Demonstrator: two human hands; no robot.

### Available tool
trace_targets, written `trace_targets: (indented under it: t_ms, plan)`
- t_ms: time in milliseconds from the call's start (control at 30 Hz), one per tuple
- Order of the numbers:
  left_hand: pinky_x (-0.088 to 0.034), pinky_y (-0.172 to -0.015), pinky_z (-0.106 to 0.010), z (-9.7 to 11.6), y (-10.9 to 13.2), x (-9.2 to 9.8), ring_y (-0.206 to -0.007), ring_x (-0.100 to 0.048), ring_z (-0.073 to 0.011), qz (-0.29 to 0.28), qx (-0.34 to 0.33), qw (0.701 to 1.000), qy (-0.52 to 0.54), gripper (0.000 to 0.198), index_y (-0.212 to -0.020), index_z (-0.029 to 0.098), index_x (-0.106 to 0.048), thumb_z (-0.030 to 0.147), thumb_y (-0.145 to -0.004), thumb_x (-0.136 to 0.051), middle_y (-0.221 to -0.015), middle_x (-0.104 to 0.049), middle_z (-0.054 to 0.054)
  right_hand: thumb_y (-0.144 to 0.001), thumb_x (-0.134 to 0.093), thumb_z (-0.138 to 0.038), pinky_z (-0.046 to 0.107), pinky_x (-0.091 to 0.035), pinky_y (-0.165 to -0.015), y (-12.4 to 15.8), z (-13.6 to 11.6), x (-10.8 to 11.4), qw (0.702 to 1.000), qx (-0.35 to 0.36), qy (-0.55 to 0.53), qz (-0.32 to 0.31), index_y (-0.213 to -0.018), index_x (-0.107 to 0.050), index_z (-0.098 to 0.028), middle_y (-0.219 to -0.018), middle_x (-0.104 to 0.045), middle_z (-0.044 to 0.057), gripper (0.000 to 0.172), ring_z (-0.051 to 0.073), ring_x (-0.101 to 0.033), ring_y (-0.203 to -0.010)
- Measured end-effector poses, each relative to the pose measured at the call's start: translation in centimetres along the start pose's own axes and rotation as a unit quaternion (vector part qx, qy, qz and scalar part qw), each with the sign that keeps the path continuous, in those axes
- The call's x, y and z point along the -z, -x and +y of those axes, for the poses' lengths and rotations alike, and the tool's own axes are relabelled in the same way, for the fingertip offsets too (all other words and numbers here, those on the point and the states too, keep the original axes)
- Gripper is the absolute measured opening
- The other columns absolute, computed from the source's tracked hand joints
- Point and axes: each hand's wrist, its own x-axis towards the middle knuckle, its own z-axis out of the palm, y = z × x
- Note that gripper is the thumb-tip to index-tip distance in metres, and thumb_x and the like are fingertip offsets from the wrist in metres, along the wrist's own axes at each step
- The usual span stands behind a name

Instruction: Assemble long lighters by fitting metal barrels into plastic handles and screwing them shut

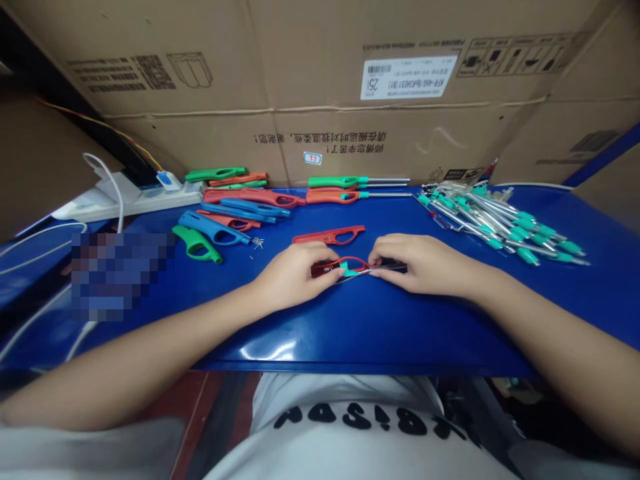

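At the middle of the blue table (400, 327), in the head view, the left hand (310, 270) is nearly closed, its thumb and fingers pinching the casing (355, 259) and the green part (346, 269), probably to keep them steady. The right hand (420, 263) closes its fingertips on the rod (362, 273), perhaps to keep it in line; a dark thing (397, 266) inside its grip I cannot identify. Behind lies a red half (317, 237), while handles (240, 195) at left and a rod pile (500, 220) at right lie apart, seemingly for easy reach.

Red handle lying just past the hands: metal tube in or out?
Out. No tube sticks from the red handle, unlike the green lighter behind it, whose metal tube shows plainly.
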Motion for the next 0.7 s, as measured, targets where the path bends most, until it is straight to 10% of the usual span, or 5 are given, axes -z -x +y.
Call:
trace_targets:
  t_ms: [700]
  plan:
    - [-0.054, -0.083, -0.028, -1.1, -0.3, 0.8, -0.094, -0.069, -0.0177, -0.029, -0.07, 0.997, 0.017, 0.03, -0.123, 0.019, -0.072, 0.023, -0.096, -0.059, -0.107, -0.073, -0.007, -0.098, -0.054, -0.032, 0.035, -0.049, -0.081, 0.0, 1.4, 0.7, 0.999, 0.024, -0.029, 0.001, -0.099, -0.073, -0.021, -0.102, -0.072, 0.008, 0.022, 0.023, -0.066, -0.092]
